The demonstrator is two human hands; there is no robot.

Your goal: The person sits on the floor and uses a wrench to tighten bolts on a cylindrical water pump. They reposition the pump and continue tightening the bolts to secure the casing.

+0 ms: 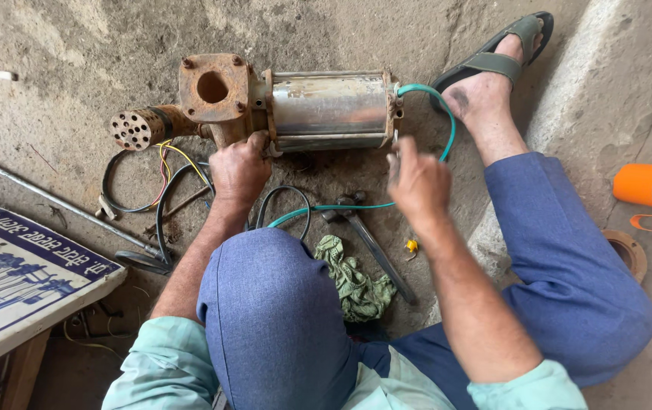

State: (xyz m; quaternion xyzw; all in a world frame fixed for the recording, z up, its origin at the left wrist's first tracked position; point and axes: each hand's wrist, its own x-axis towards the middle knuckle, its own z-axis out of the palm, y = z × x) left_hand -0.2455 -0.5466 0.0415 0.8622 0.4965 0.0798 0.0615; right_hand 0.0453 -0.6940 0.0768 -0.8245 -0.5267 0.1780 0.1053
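A rusty submersible pump [326,110] with a steel body lies on its side on the concrete floor. Its flanged outlet [214,87] faces up and a perforated strainer [135,127] sticks out to the left. My left hand [239,171] grips the pump's rusty housing below the flange. My right hand [417,181] is at the pump's right end, fingers closed on a small tool or fastener I cannot make out. A green cable [432,95] loops out of that end and runs under my hands.
A pipe wrench [368,243] and a green rag [356,285] lie between my knees. Black, yellow and red wires [160,175] trail left. A metal rod [53,199], a printed board [15,273], an orange bottle [648,186] and my sandalled foot [489,72] surround the spot.
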